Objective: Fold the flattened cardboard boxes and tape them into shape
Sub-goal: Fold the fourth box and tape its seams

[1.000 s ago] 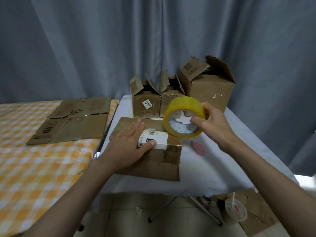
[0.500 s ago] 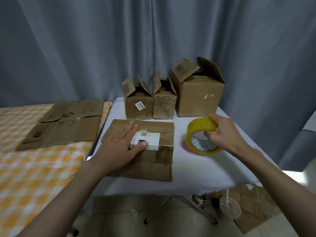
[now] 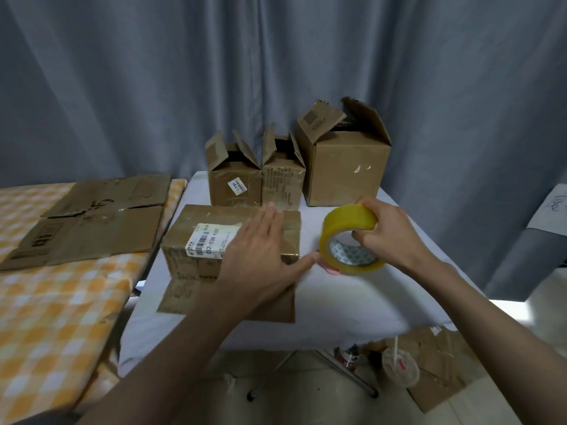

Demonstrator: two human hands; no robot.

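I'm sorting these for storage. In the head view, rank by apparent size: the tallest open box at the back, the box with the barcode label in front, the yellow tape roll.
1. Barcode-label box, though nearness may inflate it.
2. Tallest open box, close to it.
3. Yellow tape roll, clearly smallest.

1. A folded brown cardboard box with a white barcode label (image 3: pixel 214 240) lies on the white-covered table (image 3: pixel 352 296), near its front edge.
2. The left hand (image 3: pixel 260 259), fingers straight, lies flat over the box's right end.
3. The right hand (image 3: pixel 386 234) grips a yellow tape roll (image 3: pixel 346 228) standing just right of the box.
4. Three open-topped brown cardboard boxes (image 3: pixel 343 170) line the table's back edge.
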